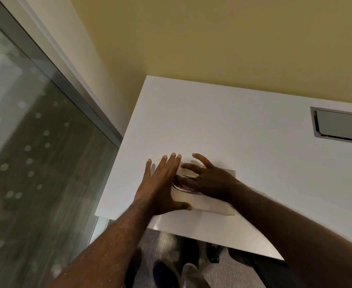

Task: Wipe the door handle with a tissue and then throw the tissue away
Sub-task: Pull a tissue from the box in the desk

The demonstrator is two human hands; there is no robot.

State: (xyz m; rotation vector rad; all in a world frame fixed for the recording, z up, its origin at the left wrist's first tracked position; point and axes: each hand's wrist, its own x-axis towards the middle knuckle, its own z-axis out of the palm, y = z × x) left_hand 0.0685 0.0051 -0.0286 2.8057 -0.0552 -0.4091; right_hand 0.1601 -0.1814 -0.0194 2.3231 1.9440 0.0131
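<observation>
**A:** Starting at the fingers, what are you seeing?

**B:** I'm seeing the right hand (pixel 209 180) reaching its fingers (pixel 184 180) into the oval slot of a tissue box (pixel 210 204). They are curling down at the opening; I cannot tell whether they are pinching a tissue yet. The left hand (pixel 162 183) is lying flat with fingers released and spread, pressing on the box's left end, its thumb hooking around the near edge.

**A:** How is the box looking, and where is it sitting?

**B:** It is a low, pale cream cardboard rectangle with a dark-rimmed oval opening on top, something pinkish showing inside. It is resting on a white desk (pixel 223 125), near the front left corner.

**A:** And farther out?

**B:** The desk is looking smooth and matte. A grey rectangular metal hatch (pixel 341 125) is sitting flush in its top at the far right. A yellow wall (pixel 212 38) is rising behind, a frosted, dotted glass panel (pixel 31 152) in a grey frame is standing to the left, and speckled grey carpet (pixel 162 242) is showing below.
</observation>
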